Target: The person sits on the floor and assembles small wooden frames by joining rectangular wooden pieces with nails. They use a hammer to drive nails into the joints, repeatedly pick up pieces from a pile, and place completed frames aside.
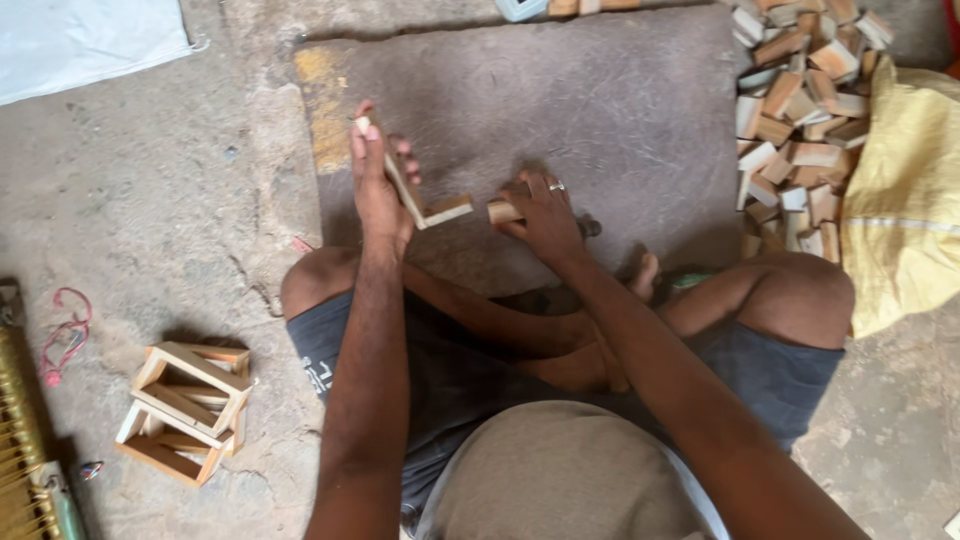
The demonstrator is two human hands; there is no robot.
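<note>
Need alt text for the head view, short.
A seated person's left hand steadies an L-shaped wooden piece on a grey mat while the right hand grips a wooden-handled tool. Finished wooden frames lie left, a pile of wood blocks right.

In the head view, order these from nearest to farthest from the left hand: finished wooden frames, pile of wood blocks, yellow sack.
1. Finished wooden frames, lower left of the left hand.
2. Pile of wood blocks, far right.
3. Yellow sack, right edge.
</note>
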